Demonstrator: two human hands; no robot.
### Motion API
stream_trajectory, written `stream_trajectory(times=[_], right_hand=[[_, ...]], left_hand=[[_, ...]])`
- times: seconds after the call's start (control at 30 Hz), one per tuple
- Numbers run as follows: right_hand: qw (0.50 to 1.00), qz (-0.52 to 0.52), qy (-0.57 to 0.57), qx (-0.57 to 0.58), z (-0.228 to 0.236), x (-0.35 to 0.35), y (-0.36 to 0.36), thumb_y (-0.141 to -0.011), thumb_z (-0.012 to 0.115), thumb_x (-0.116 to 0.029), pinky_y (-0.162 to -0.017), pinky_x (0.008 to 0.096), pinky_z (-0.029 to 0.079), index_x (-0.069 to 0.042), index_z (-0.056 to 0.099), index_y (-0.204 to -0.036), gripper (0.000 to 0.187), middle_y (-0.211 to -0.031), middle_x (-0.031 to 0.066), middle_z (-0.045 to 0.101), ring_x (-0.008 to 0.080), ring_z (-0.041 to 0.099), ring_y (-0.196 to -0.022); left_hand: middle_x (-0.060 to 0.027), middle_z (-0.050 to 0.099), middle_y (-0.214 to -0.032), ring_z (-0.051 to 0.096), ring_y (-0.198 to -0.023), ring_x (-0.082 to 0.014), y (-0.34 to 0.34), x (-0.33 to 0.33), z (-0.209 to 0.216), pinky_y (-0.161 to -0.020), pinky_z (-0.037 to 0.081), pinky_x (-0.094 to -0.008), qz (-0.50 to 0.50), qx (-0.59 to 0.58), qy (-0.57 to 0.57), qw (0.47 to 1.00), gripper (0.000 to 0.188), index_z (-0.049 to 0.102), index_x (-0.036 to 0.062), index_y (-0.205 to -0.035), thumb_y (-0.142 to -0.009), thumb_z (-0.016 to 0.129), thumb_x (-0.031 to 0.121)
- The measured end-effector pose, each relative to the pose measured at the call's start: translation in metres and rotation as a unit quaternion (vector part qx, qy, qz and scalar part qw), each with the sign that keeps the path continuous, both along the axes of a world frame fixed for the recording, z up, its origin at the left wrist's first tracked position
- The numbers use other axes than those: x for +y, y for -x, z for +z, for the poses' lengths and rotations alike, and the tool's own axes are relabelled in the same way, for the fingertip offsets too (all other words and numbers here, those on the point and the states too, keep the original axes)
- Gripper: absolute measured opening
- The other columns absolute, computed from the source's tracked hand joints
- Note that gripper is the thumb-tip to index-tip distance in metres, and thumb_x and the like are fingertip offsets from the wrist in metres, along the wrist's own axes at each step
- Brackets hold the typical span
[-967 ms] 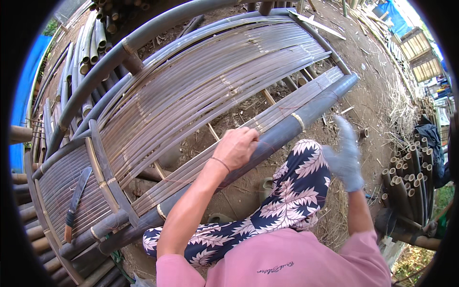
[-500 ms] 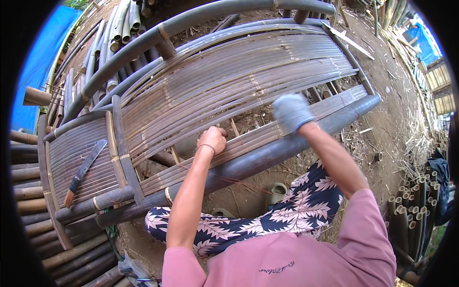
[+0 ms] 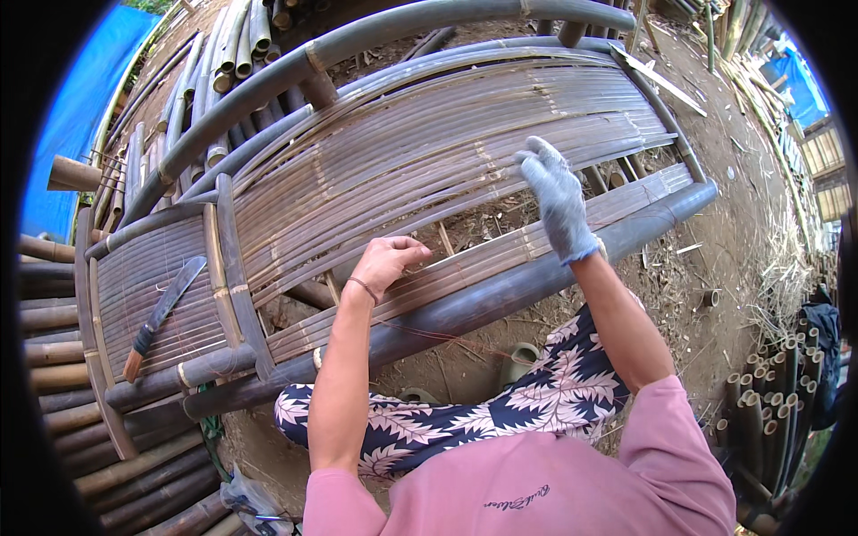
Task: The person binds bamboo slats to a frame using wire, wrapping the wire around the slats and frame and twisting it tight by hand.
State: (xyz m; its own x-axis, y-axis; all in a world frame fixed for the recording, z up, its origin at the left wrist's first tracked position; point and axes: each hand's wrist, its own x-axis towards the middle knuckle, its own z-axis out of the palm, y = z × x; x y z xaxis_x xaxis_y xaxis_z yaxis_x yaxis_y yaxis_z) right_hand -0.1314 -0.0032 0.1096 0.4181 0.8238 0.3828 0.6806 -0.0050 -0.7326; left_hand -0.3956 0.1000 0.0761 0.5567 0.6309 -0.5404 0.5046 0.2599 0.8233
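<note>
A long bamboo bench with a seat of thin bamboo slats lies across in front of me. My left hand is bare and rests at the front slat strip. Its thumb and fingertips are pinched together; anything between them is too small to make out. My right hand, in a grey-blue glove, is raised over the gap between the slats and the front strip, fingers stretched out and holding nothing I can see. Thin reddish cord trails along the front rail. A machete lies on the bench's left section.
Dark bamboo poles are stacked at the left, and more poles lie behind the bench. Cut bamboo tubes stand in a bundle at the right. Blue tarps hang at the far left. Shavings litter the dirt floor.
My right hand has gone from a blurred, closed shape to stretched fingers, slightly higher up. My left hand has shifted a little left, its fingertips now pointing right. The view has shifted slightly.
</note>
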Motion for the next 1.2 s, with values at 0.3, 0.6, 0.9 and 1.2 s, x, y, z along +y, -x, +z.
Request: stream_trajectory(times=[0.3,0.6,0.9,1.2], right_hand=[[0.962,0.220,0.106,-0.118,0.003,-0.035,0.048,-0.085,0.068,-0.023,-0.096,0.0401,0.046,-0.008,0.072,-0.095,0.019,-0.107,0.0103,0.067,0.0278,0.060,-0.106],[0.983,-0.055,0.028,0.171,0.132,-0.290,-0.087,-0.087,0.060,-0.007,-0.072,0.0334,0.050,-0.007,0.069,-0.086,0.009,-0.090,0.0072,0.070,0.0204,0.063,-0.078],[0.887,-0.201,0.266,-0.318,0.063,-0.229,-0.065,-0.081,0.067,-0.011,-0.102,0.0408,0.043,-0.002,0.061,-0.121,0.042,-0.120,0.0170,0.062,0.0342,0.057,-0.114],[0.912,0.066,0.386,-0.122,-0.013,-0.043,0.096,-0.085,0.062,-0.032,-0.081,0.0454,0.052,-0.005,0.064,-0.095,0.029,-0.085,0.0199,0.065,0.0336,0.066,-0.086]], left_hand=[[-0.0010,0.069,-0.088,0.058,-0.081,-0.0087,-0.027,-0.011,0.020,-0.076,0.045,-0.0250,-0.053,-0.117,0.062,0.990,0.027,0.073,0.0018,-0.092,-0.082,0.078,0.026],[-0.0237,0.067,-0.110,0.062,-0.108,-0.0366,-0.020,-0.026,-0.017,-0.094,0.047,-0.0426,-0.057,0.110,-0.161,0.979,0.039,0.071,0.0028,-0.105,-0.092,0.060,0.037],[-0.0187,0.069,-0.082,0.064,-0.078,-0.0267,-0.025,-0.018,-0.036,-0.077,0.049,-0.0380,-0.200,0.129,-0.120,0.964,0.035,0.070,-0.0001,-0.099,-0.096,0.057,0.032],[-0.0128,0.072,-0.101,0.065,-0.103,-0.0357,-0.022,-0.038,-0.037,-0.093,0.044,-0.0497,-0.139,0.187,-0.207,0.950,0.035,0.075,0.0186,-0.104,-0.091,0.055,0.045]])
